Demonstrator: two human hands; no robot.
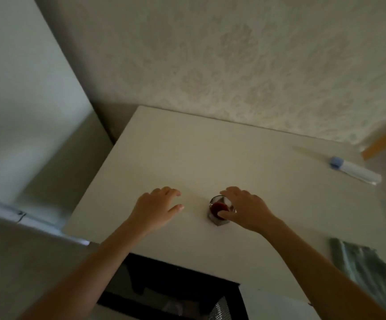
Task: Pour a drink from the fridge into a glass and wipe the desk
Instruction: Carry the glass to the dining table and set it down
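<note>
A small clear glass [218, 210] with dark red drink in it stands on the white desk [187, 158], near the middle. My right hand [245, 209] is curled around the glass from its right side, thumb at the front, fingers over the rim. To the left of the glass, my left hand [159, 206] hovers low over the desk, fingers spread, holding nothing. A grey-green cloth [362, 269] lies crumpled at the desk's right front edge.
A white bottle with a pale blue cap [353, 170] lies on its side at the desk's far right. A patterned wall backs the desk. A white fridge side [25, 100] rises at the left. A dark opening [168, 287] sits below the desk's front edge.
</note>
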